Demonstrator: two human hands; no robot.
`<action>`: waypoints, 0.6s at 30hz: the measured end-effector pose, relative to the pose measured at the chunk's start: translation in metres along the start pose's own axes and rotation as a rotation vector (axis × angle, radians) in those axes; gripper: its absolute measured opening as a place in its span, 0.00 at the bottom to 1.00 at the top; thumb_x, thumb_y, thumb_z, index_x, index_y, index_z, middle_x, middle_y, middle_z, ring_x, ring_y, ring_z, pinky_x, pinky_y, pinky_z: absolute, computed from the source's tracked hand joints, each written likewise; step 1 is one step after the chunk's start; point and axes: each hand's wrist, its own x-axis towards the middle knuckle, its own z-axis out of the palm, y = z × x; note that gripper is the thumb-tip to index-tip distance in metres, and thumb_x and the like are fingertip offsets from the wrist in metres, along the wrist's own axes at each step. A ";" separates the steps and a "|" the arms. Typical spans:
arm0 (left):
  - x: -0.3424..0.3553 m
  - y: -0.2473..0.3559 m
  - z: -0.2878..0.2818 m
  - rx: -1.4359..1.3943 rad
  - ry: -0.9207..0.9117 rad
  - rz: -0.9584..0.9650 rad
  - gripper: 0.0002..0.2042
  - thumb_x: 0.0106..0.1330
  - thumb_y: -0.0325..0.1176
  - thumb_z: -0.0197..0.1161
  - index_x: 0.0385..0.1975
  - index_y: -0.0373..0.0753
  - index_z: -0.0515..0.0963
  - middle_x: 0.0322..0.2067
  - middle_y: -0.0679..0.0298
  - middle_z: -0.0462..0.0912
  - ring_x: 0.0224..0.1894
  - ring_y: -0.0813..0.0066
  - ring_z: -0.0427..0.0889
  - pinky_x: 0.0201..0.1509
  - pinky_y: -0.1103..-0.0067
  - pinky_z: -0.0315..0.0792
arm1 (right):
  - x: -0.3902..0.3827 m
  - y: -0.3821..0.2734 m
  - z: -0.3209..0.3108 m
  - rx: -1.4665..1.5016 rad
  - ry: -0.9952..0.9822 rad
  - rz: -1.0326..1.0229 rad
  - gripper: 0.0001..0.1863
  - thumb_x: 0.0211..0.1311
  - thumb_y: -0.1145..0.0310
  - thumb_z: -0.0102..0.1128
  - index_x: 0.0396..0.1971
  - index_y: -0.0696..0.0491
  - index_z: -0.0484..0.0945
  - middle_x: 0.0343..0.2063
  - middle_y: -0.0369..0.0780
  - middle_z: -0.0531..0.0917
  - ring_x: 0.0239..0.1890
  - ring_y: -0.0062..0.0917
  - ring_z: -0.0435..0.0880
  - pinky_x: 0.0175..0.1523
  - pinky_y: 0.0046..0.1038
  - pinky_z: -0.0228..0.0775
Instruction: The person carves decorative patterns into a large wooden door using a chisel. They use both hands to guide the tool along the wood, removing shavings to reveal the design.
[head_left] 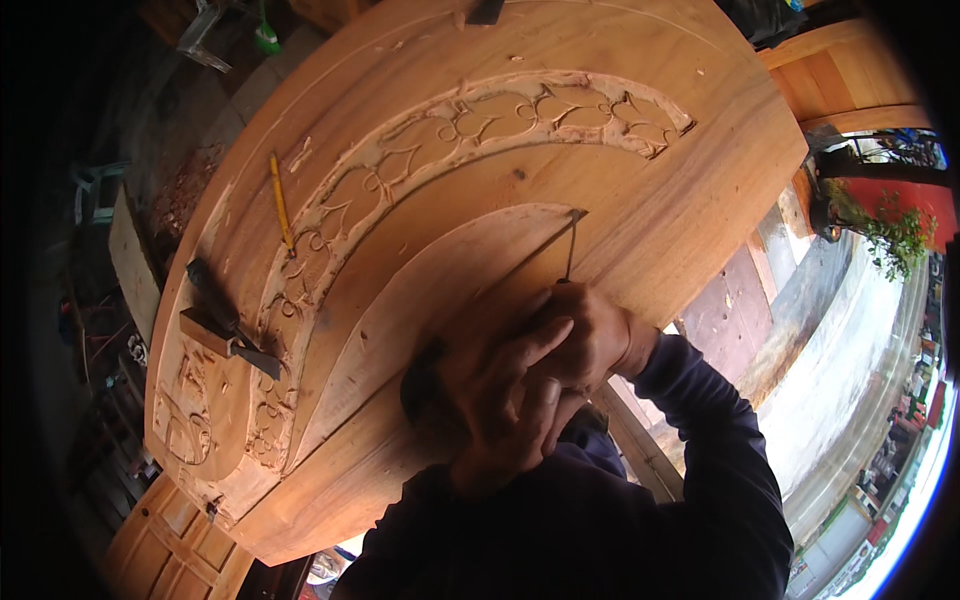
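An arched wooden panel point(700, 230) carries a carved band of leaf and scroll pattern point(500, 115). My right hand point(590, 345) is closed on a slim carving tool point(571, 250), its tip at the corner of the inner curved recess. My left hand point(505, 400) is beside and partly over the right, fingers bent; what it grips, if anything, is hidden. At the panel's left lie a yellow pencil point(279, 200), a dark-handled tool point(212, 295) and a wooden block point(203, 330) with a flat blade near it.
A wooden door point(170, 540) is at lower left, more woodwork point(840, 75) at upper right. A red planter point(915, 205) with a plant point(890, 250) stands at right, beside pale paving point(830, 340). A green brush point(267, 38) and grey board point(135, 260) are at left.
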 end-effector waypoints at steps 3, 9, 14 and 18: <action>0.011 0.019 -0.002 0.008 -0.035 0.021 0.19 0.71 0.32 0.53 0.55 0.27 0.80 0.61 0.40 0.78 0.61 0.48 0.80 0.68 0.62 0.71 | -0.004 -0.003 -0.008 -0.152 -0.033 -0.065 0.32 0.45 0.26 0.73 0.30 0.43 0.86 0.33 0.36 0.87 0.35 0.34 0.89 0.35 0.31 0.81; -0.014 0.012 -0.009 -0.058 -0.036 -0.065 0.19 0.70 0.30 0.53 0.57 0.27 0.79 0.62 0.39 0.77 0.64 0.49 0.78 0.68 0.63 0.71 | -0.005 -0.014 0.000 -0.101 -0.090 -0.048 0.13 0.49 0.55 0.75 0.31 0.45 0.87 0.29 0.37 0.86 0.29 0.31 0.87 0.30 0.32 0.75; -0.015 -0.007 -0.014 -0.072 -0.092 0.023 0.21 0.71 0.28 0.57 0.63 0.28 0.75 0.65 0.40 0.73 0.68 0.51 0.74 0.71 0.62 0.69 | -0.002 -0.007 -0.003 -0.218 -0.180 -0.052 0.13 0.41 0.52 0.75 0.26 0.41 0.83 0.24 0.32 0.81 0.26 0.27 0.84 0.30 0.32 0.74; -0.002 0.001 0.017 -0.533 0.082 -0.106 0.24 0.75 0.35 0.55 0.67 0.31 0.71 0.67 0.45 0.72 0.70 0.52 0.72 0.75 0.60 0.64 | 0.003 -0.033 -0.029 -0.521 -0.080 -0.094 0.12 0.38 0.57 0.69 0.23 0.45 0.79 0.22 0.32 0.77 0.27 0.28 0.83 0.31 0.34 0.76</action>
